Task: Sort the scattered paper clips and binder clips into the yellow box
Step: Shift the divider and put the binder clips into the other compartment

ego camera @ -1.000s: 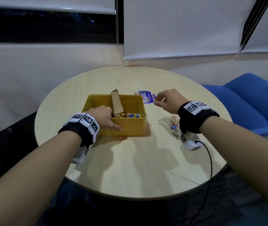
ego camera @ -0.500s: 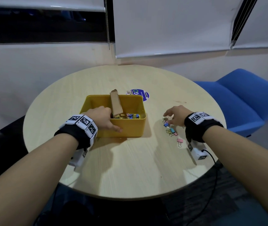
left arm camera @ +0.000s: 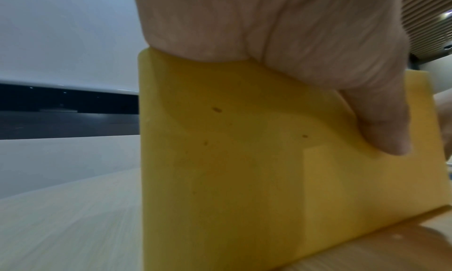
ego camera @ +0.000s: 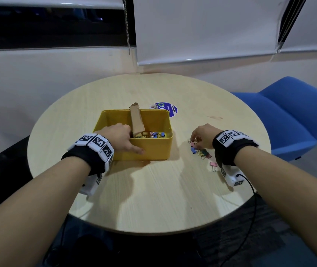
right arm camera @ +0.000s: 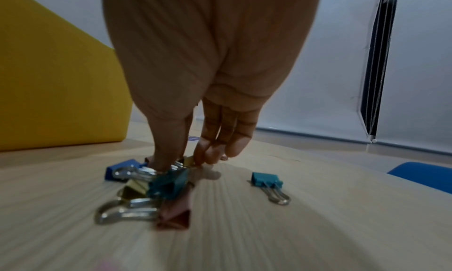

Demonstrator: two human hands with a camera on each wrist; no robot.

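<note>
Our left hand point(ego camera: 118, 136) grips the yellow box point(ego camera: 150, 149) (thumb outside) — our right hand point(ego camera: 204, 135) pinches a gold binder clip point(right arm camera: 189, 161).

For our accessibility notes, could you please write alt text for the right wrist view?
The right hand reaches down to a pile of binder clips on a wooden table, its fingertips at a gold clip. A teal clip lies apart to one side, and the yellow box stands on the other.

Clips under right hand point(right arm camera: 208, 105) — blurred
</note>
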